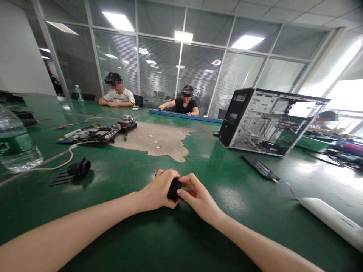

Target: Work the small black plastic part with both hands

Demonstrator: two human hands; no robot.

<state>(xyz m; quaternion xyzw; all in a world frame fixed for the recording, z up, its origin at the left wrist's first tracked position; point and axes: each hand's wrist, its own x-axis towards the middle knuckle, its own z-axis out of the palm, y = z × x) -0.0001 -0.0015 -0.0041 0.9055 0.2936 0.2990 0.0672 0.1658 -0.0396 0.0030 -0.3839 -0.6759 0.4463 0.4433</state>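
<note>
Green paint covers the bench (127, 245), worn off in one big patch (167, 141). From far off, I have my left hand (155, 190) curled round a small black thing (173, 189), held near the middle. My right hand (202, 198) pinches its right end, thumb and fingertips close together. Both hands have it, so it is not put down. I can't tell if any bit of it is on or off, so what is done or left is not clear. My left fingers hide much of it. The bottle (18, 145) and white block (331, 217) are cut off at the sides.
</note>
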